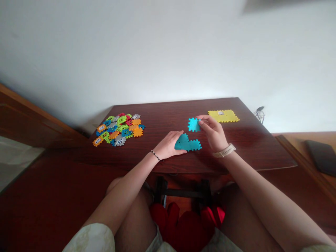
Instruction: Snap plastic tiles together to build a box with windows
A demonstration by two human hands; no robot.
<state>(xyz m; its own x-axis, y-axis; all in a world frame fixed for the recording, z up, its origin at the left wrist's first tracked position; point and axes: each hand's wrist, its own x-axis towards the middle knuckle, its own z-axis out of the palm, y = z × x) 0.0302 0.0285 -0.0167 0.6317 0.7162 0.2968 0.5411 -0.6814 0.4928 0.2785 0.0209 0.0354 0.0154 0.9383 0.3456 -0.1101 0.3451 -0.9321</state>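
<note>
My left hand (172,145) grips the left side of a teal panel of joined interlocking tiles (189,144), its thumb along the near edge and its fingers at the far edge. The panel is L-shaped, with a gap at its far right corner. Just beyond that gap, a single turquoise square tile (193,124) with toothed edges is pinched by its right side in my right hand (214,131). The tile appears raised and apart from the panel. Part of the panel's left side is hidden under my left fingers.
A pile of mixed coloured tiles (118,127), some with window grilles, lies on the left of the dark wooden table (162,113). A yellow joined panel (227,116) with one window piece lies at the back right. Black cables (259,113) hang past the table's right edge.
</note>
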